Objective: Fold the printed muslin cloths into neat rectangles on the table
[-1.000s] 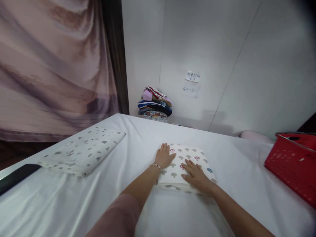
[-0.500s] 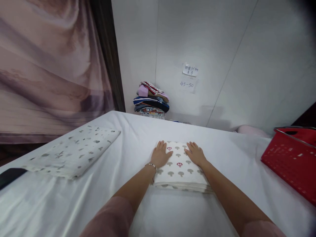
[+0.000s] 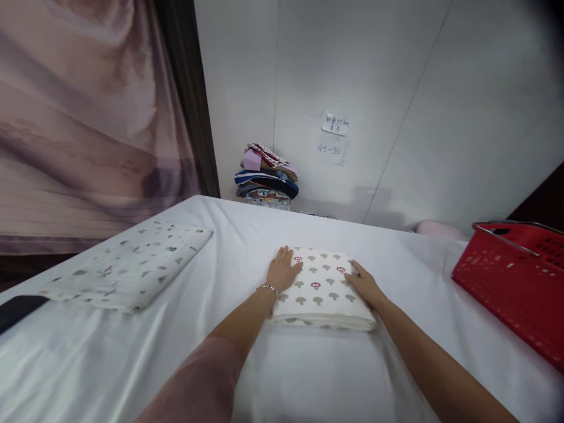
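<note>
A folded white cloth with a mushroom print [image 3: 321, 288] lies in the middle of the white-covered table [image 3: 308, 364]. My left hand [image 3: 283, 269] rests flat on its left part, fingers stretched out, a thin bracelet on the wrist. My right hand [image 3: 365, 284] lies at the cloth's right edge, fingers extended along the side. Neither hand grips anything.
A second folded patterned cloth [image 3: 132, 271] lies at the left. A dark flat object [image 3: 17, 309] sits at the far left edge. A red plastic basket [image 3: 511, 282] stands at the right. A stack of folded fabrics [image 3: 267, 179] sits by the wall, under paper notes [image 3: 332, 136]. A pink curtain [image 3: 88, 117] hangs left.
My right hand slid from the cloth's near middle up over its top and out to its right edge. The left hand stayed on the left part.
</note>
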`<state>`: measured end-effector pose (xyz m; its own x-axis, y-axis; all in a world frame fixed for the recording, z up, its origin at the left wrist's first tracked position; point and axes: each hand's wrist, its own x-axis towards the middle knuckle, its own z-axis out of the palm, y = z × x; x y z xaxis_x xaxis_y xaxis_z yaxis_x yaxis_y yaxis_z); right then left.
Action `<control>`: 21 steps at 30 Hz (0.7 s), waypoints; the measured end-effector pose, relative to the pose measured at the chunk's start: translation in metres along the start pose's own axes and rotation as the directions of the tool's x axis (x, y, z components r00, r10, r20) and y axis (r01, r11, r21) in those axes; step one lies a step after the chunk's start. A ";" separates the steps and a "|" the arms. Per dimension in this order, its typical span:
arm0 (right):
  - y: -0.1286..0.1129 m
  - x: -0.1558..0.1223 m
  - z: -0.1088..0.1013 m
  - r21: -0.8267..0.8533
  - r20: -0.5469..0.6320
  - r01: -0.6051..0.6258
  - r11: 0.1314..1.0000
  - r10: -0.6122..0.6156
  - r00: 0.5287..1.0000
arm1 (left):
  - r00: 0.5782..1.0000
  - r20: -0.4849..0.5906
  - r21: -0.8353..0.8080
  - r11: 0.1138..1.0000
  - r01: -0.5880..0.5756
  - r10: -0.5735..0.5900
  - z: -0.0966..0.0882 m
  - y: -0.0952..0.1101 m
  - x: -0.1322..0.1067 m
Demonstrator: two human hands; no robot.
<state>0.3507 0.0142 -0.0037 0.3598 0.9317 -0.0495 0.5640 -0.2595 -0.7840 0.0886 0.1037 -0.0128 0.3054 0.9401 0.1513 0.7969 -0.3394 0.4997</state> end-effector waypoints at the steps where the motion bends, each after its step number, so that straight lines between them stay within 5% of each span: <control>1: 0.000 -0.008 -0.003 0.051 0.001 -0.023 0.998 0.023 1.000 | 0.999 -0.038 -0.008 1.000 0.027 -0.027 -0.001 0.000 -0.001; 6: -0.003 -0.036 -0.016 0.273 0.131 -0.185 0.944 0.154 0.979 | 0.971 -0.166 -0.020 0.985 0.173 -0.174 -0.009 0.006 -0.008; 13: -0.004 -0.040 -0.023 0.353 0.198 -0.255 0.900 0.195 0.961 | 0.918 0.061 -0.058 0.917 0.396 -0.392 -0.032 0.012 -0.009; 21: 0.004 -0.033 -0.020 0.479 0.238 -0.285 0.830 0.190 0.953 | 0.904 0.147 -0.055 0.909 0.413 -0.402 -0.041 0.003 -0.015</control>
<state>0.3560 -0.0229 0.0071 0.2731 0.8986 -0.3433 0.0101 -0.3595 -0.9331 0.0647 0.0902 0.0217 0.0328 0.9813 -0.1897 0.8218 0.0815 0.5639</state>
